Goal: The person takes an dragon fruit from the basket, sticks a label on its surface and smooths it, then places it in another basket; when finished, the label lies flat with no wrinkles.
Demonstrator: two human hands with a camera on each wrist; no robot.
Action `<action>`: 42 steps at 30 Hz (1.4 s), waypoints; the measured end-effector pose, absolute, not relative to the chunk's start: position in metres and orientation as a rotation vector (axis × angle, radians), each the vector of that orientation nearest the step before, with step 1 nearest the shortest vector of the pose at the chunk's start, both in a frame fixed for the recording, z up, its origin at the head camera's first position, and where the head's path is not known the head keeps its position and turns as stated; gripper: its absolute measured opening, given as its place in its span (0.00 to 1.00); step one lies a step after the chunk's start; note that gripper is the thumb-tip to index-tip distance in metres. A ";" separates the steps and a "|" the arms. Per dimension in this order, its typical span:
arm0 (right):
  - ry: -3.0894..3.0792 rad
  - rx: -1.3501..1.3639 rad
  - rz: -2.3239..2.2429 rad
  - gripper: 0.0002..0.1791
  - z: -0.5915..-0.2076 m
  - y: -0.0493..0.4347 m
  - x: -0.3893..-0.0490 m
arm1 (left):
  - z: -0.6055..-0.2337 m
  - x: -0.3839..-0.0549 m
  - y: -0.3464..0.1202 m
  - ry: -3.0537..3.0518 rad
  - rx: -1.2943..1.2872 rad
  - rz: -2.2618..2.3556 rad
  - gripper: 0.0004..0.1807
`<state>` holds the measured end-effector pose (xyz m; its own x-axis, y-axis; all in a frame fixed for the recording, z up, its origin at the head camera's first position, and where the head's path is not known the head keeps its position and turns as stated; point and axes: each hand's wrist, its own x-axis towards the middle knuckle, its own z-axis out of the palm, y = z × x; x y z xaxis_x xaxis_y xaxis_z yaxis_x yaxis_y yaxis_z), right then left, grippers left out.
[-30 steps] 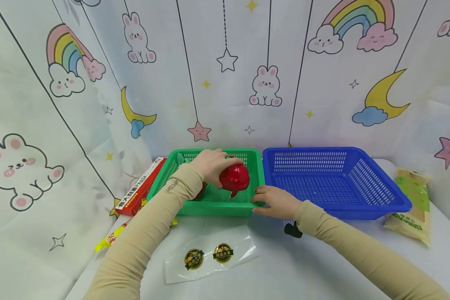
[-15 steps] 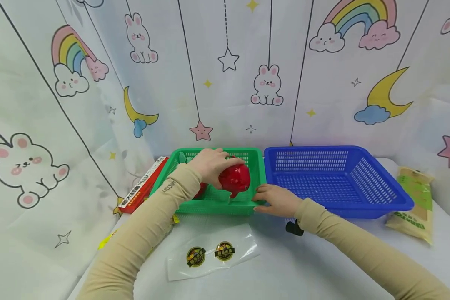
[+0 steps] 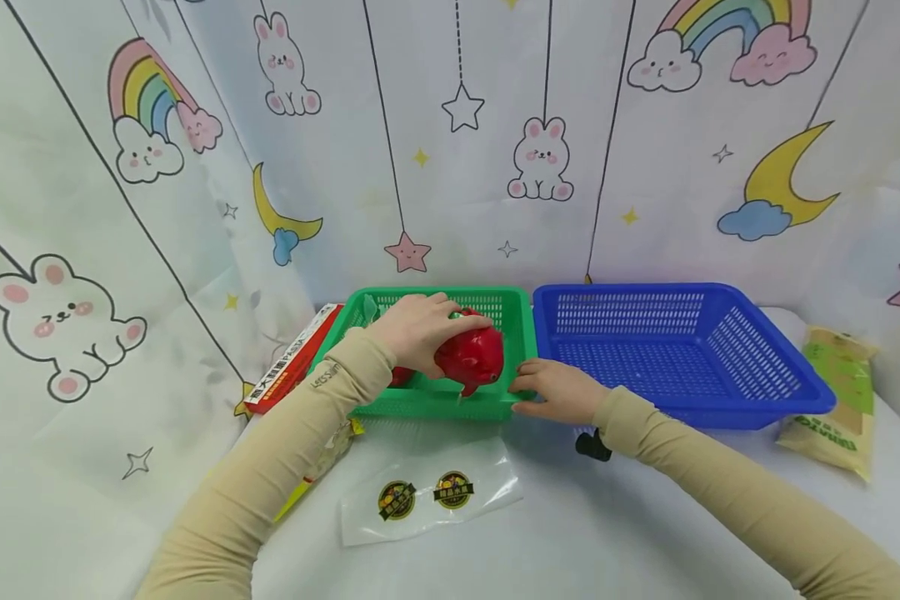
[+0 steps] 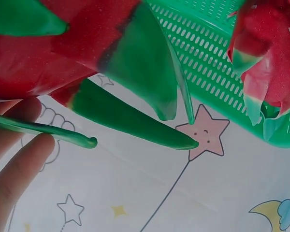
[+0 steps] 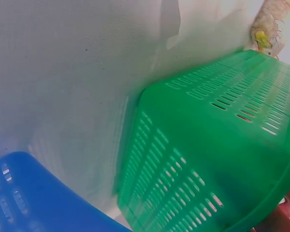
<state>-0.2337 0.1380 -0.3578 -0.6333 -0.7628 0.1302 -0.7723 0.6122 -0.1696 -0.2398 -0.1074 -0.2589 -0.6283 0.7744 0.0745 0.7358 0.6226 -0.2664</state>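
Above the green basket (image 3: 438,408), my left hand (image 3: 418,329) grips a red dragon fruit (image 3: 478,358) from the top. In the left wrist view that dragon fruit (image 4: 101,43) shows long green scales, with fingertips curled under it. A second dragon fruit (image 4: 270,58) lies in the basket. In the head view it is mostly hidden behind my left hand and wrist. My right hand (image 3: 558,390) holds the basket's near right corner, fingers over the rim and thumb lower on the outside. Only slivers of the right hand's fingers show in the right wrist view.
A blue basket (image 3: 682,412) stands at the right, beside the green one. A red pasta box (image 3: 292,360) lies at the left, with a yellow packet (image 3: 330,458) near it. A clear bag with round labels (image 3: 431,521) lies in front; a green-beige bag (image 3: 832,400) lies far right.
The head view has tilted and shifted slightly. Both hands keep their places, the left still holding the dragon fruit over the green basket, the right at its corner.
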 end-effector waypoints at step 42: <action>-2.727 1.320 0.405 0.14 -0.366 0.139 -0.239 | -0.275 -0.197 -0.119 -2.390 -1.378 0.427 0.48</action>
